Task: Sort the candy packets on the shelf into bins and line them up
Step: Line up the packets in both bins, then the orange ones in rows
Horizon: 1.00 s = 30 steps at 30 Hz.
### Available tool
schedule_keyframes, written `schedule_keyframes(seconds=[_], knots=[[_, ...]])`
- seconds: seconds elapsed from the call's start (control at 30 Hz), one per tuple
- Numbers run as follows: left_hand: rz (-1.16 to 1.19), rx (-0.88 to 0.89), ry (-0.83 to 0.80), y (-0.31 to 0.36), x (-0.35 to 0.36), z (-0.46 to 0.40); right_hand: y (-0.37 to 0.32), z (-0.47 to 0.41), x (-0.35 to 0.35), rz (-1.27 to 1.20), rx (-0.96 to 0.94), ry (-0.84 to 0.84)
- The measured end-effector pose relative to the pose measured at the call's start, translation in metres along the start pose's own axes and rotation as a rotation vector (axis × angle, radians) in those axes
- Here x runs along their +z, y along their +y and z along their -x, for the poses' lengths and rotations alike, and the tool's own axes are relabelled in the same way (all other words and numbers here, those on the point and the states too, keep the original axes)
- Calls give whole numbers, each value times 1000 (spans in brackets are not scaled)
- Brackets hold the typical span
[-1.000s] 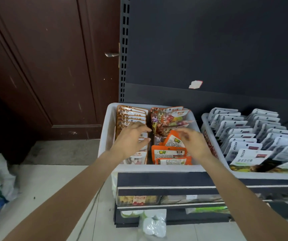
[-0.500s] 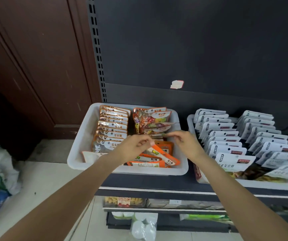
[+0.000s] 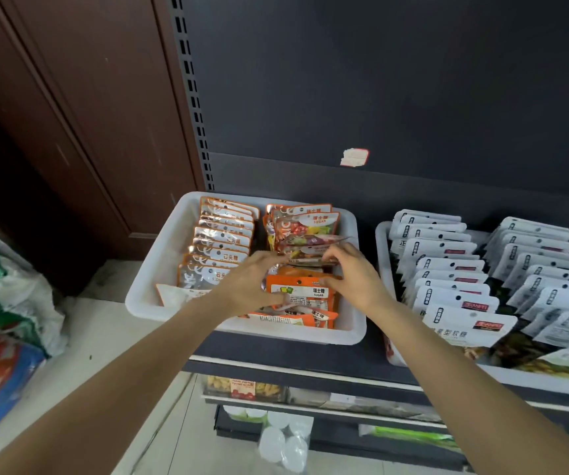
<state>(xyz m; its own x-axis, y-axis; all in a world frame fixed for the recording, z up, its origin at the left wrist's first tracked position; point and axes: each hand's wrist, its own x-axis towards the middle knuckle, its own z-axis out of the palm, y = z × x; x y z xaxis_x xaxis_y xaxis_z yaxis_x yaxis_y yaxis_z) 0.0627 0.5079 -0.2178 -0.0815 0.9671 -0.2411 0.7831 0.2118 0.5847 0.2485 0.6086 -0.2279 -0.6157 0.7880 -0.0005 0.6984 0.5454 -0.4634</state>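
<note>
White bin (image 3: 146, 289) at centre frame, on a dark shelf (image 3: 276, 347), holding two columns of candy packets. Left column: silver-and-orange packets (image 3: 219, 250) printed "石头糖", standing in a row from the back wall toward the front. Right column: orange packets; those at the back (image 3: 305, 222) read "瑞士糖 SUGAR" above a picture of coloured sweets. Left hand (image 3: 252, 286) and right hand (image 3: 355, 275) meet over the middle of the right column, each with fingers curled and thumb pinching an edge of one orange packet (image 3: 298, 294), which stands nearly upright and shows "瑞士糖 SUGAR" beside green and yellow squares. More orange packets (image 3: 290, 317) lie flat and askew at the front of the bin below it. At right of frame, a second bin (image 3: 384, 255) with two rows of white packets (image 3: 447, 269) bearing a red label; its writing is too small to read. Torn white sticker (image 3: 354, 157) on the dark back panel above. Brown door at upper left; plastic bags (image 3: 8, 303) at lower left
</note>
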Motion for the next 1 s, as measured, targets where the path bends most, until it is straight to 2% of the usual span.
schedule_keyframes(seconds=[0.1,0.17,0.33,0.5,0.57,0.67,0.8,0.9,1.0], knots=[[43,-42,-102,2,5,-6,2,2,2,42,-35,-94],[59,-46,-116,5,7,-8,1,-1,3,87,-43,-83],[126,-67,-23,10,9,0,-4,-17,2,153,46,142],[147,-91,-52,10,10,-1,-4,-38,6,-24,223,333],[89,-75,-71,10,9,-5,-4,-45,4,-40,222,358],[-43,-28,-90,6,9,-13,-2,-49,-1,-17,104,235],[-206,-60,-175,0,12,-29,4,-45,-1,204,-3,46],[-155,-93,-265,1,14,-39,5,-49,0,271,1,11],[-90,-114,-248,-2,17,-44,1,-55,-1,259,20,1]])
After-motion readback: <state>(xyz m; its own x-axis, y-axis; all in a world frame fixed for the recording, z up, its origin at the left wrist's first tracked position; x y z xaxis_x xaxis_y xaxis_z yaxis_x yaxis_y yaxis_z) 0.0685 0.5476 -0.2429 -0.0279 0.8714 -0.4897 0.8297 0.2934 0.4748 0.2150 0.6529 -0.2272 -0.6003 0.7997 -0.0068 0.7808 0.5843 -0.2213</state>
